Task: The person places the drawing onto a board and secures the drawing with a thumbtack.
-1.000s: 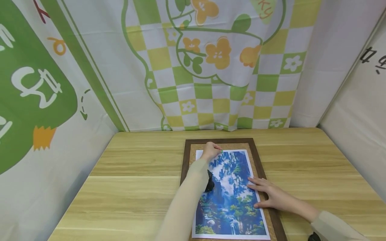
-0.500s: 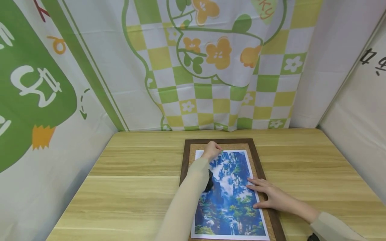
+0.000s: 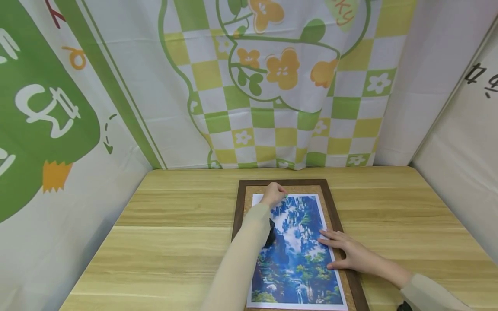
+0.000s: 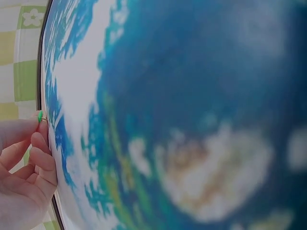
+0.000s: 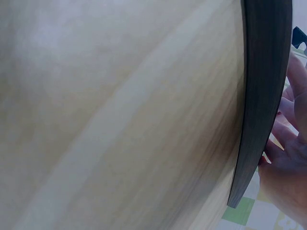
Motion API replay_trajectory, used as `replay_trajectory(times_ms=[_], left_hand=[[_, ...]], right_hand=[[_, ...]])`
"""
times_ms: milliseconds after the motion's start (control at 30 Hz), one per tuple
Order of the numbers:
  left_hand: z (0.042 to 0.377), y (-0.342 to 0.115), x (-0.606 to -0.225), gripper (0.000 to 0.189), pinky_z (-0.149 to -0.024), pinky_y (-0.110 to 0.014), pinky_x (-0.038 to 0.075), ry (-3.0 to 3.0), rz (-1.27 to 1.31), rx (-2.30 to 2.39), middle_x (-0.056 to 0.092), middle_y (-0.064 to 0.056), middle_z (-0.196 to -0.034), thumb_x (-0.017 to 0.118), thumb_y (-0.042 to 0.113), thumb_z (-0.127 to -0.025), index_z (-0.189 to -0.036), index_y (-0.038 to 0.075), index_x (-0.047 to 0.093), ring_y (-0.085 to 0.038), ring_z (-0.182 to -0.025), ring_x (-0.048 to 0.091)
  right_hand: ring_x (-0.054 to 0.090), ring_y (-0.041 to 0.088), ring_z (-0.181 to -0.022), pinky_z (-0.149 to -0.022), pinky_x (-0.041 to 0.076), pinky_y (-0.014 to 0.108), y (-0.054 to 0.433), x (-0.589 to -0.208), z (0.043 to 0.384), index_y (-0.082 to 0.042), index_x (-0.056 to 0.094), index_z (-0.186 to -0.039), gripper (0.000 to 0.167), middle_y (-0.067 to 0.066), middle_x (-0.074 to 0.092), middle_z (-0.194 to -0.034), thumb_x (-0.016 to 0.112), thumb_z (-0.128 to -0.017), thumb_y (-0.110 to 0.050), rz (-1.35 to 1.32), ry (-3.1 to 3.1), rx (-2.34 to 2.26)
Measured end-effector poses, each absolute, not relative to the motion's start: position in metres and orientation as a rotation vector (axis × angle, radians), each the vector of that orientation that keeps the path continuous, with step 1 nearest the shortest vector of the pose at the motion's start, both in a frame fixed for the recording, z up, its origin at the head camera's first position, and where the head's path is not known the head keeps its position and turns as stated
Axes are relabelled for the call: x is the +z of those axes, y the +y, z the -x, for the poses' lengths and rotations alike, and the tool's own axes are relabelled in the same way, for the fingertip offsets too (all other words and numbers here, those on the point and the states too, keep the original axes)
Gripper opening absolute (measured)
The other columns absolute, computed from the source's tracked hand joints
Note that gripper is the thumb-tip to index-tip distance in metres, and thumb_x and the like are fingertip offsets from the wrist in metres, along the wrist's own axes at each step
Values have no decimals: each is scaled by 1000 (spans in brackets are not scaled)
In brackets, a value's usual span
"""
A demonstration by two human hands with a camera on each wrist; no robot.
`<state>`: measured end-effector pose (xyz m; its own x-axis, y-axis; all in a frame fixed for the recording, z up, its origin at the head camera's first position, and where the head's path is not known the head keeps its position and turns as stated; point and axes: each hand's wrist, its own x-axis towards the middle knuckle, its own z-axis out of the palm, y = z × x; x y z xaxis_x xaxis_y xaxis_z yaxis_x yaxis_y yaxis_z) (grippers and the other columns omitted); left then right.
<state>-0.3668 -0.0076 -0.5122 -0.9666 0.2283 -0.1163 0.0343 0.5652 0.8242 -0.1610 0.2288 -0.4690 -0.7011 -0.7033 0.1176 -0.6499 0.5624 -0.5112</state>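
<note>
A printed waterfall landscape picture (image 3: pixel 293 255) with a white border lies on a cork board (image 3: pixel 303 189) in a brown wooden frame (image 3: pixel 335 207). At the picture's top edge my left hand (image 3: pixel 273 194) pinches a green push pin (image 4: pixel 40 116) between thumb and finger. In the left wrist view its thin metal point reaches toward the paper. My right hand (image 3: pixel 352 252) spreads its fingers over the picture's right edge, the fingertips resting on the print. In the right wrist view that hand (image 5: pixel 290 139) shows beyond the dark frame side.
The framed board lies on a wooden table (image 3: pixel 175 242). A patterned curtain (image 3: pixel 272 129) hangs behind the table, with white fabric walls at both sides. A black wrist-worn device (image 3: pixel 270 233) sits under the left wrist, over the picture.
Almost nothing moves. The left hand keeps its pinch on the push pin at the picture's top edge, and the right hand stays in place.
</note>
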Motion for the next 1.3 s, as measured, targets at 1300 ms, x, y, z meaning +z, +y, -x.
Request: replay_trajectory(times_ms=[1300], left_hand=[[340,-10,-484,20,-43,-29,35,2440,-120,1549,52,-4,-65,46,3,-89,-93,3,66,-12,-42,34]], right_hand=[[29,49,-118,-86,27,63,228,-467,161,-2,48,-127,64,24,36,-133,61,-78,-42,1135,2678,-815]])
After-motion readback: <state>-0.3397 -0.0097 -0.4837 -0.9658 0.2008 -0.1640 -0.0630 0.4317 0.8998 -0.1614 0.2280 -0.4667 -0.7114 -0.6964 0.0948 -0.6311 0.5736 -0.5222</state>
